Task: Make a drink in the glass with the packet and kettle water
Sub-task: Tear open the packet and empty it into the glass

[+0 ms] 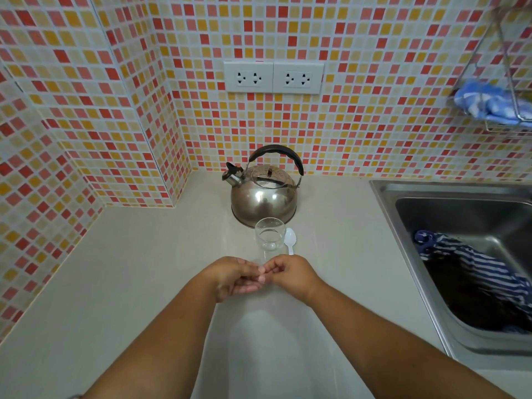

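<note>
- Glass (269, 234) stands upright on the surface (144, 269), clear and short, with what looks like a little water in the bottom, though I cannot be sure.
- It sits towards the back of the surface, just in front of the kettle (263, 194), their outlines overlapping from where I look.
- Kettle is polished steel, round-bellied, black arched handle up, spout with a black cap pointing toward the left wall, set close to the back edge of the surface.
- White plastic spoon (290, 240) lies just beside the glass on the sink side, bowl toward the kettle.
- My left hand (237, 276) and right hand (290, 273) meet in front of the glass, fingertips touching each other above the surface.
- Left grip is loosely curled, palm turned up; right grip is curled with fingers pinched toward the left fingers. I cannot tell whether either grasps anything; no packet shows between them.
- Surface is pale beige, smooth, running into a corner on the left.
- Steel sink (403, 194) is sunk into the right side of the surface, with a blue-and-white striped cloth (472, 263) lying in the basin.
- Walls carry small mosaic tiles in red, orange, yellow and cream.
- Double white socket plate (273, 77) is on the back wall above the kettle.
- Wire rack (506, 67) at upper right holds a blue cloth (486, 103).
</note>
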